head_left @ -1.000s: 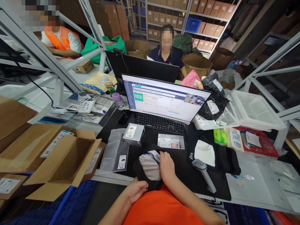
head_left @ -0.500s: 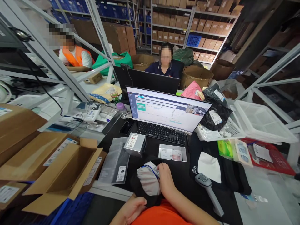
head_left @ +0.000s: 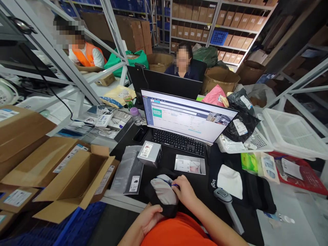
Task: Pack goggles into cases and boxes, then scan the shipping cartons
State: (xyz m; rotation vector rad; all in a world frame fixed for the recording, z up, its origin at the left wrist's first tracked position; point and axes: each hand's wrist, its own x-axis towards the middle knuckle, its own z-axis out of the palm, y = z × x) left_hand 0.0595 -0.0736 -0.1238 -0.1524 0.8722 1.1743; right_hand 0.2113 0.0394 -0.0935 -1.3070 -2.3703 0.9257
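Note:
Both my hands are at a bundle of black and grey fabric point(head_left: 163, 194) on the black desk mat point(head_left: 197, 201). My right hand point(head_left: 183, 190) grips its right side, with a thin blue strip showing by the fingers. My left hand point(head_left: 151, 219) cups the bundle's lower edge against my orange shirt point(head_left: 176, 234). Above the bundle stand a small silver box with a white label point(head_left: 149, 153) and a clear bag with a black label point(head_left: 129, 171). A handheld barcode scanner point(head_left: 225, 201) lies to my right.
An open cardboard box point(head_left: 77, 177) stands left of the desk, above a blue crate point(head_left: 77, 222). Ahead are a keyboard point(head_left: 179, 141) and monitor point(head_left: 189, 116). A white basket point(head_left: 292, 133) sits at right. Co-workers in an orange vest point(head_left: 87, 54) and dark shirt point(head_left: 186, 66) sit beyond.
The white tag on the bundle has gone from view, and the fabric has closed around the bundle under my right hand. My view has tilted slightly and shifted.

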